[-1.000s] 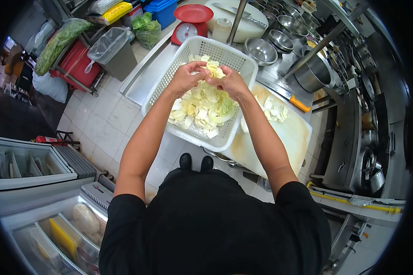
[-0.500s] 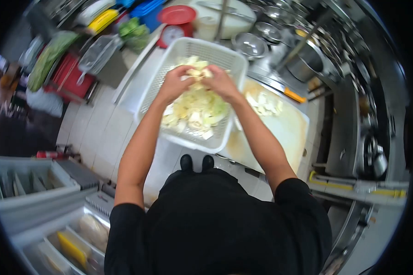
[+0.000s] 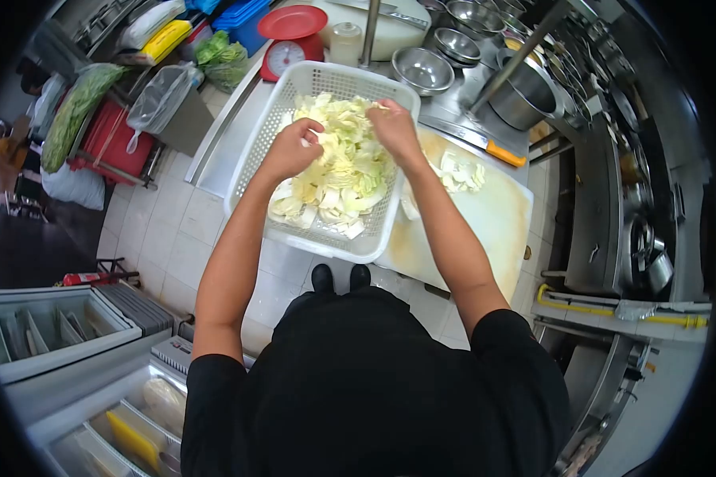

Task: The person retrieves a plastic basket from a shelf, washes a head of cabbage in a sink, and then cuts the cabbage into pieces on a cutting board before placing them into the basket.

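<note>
Pale green and white chopped cabbage [image 3: 338, 187] lies heaped loose in a white perforated plastic basket [image 3: 250, 171]. Over the left side of the heap is my left hand [image 3: 293, 149], its fingers loosely curled and apart from the thumb, with nothing visible between them. At the basket's upper right, my right hand [image 3: 394, 131] has its fingers drawn together at the edge of the cabbage, and a pale piece shows by the fingertips. More cut white pieces [image 3: 460, 172] rest on the cutting board [image 3: 477, 230] to the right of the basket.
An orange-handled knife [image 3: 505, 153] lies along the board's far edge. Beyond the basket stand a red kitchen scale [image 3: 285, 56], a jar [image 3: 345, 44], a metal post [image 3: 369, 36] and steel bowls [image 3: 423, 71]. A lined bin [image 3: 167, 103] is at left.
My hands have moved apart from close together over the cabbage, the left one to the left and the right one slightly up and right. The cabbage between them is now uncovered.
</note>
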{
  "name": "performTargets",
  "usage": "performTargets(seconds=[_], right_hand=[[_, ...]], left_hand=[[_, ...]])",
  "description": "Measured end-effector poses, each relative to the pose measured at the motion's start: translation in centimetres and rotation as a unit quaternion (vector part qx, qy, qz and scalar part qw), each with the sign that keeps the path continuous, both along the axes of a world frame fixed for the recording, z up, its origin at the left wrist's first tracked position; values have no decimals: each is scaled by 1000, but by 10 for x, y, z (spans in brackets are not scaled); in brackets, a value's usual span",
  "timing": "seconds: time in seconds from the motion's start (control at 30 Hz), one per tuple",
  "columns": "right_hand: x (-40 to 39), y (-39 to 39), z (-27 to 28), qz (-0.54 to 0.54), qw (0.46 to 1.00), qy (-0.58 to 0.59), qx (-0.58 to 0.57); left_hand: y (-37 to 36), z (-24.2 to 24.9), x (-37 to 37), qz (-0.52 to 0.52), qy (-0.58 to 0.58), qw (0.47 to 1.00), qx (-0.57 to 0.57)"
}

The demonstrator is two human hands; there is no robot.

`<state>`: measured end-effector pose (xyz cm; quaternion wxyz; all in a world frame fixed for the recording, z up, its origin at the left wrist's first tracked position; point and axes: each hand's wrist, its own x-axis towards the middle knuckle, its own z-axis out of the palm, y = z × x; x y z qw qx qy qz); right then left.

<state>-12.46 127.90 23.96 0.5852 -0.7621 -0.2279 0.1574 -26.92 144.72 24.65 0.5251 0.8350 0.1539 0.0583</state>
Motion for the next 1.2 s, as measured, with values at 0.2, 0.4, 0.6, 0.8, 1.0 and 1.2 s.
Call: performTargets(seconds=[0.2, 0.4, 0.6, 0.8, 1.0, 1.2], right_hand=[[1, -24, 36, 276, 909, -129, -284], [-27, 2, -14, 287, 739, -277, -543], [-9, 21, -45, 307, 939, -46, -148], [-25, 25, 50, 221, 971, 41, -79], [-11, 10, 47, 316, 937, 34, -144], [-68, -20, 64, 359, 700, -280, -550]], left_hand=[[28, -8, 3, -123, 66, 962, 235], [9, -38, 48, -98, 210, 880, 415], [28, -77, 54, -64, 53, 994, -68], [7, 14, 24, 36, 56, 953, -295], [12, 61, 3, -70, 195, 974, -95], [13, 42, -32, -264, 367, 824, 341]])
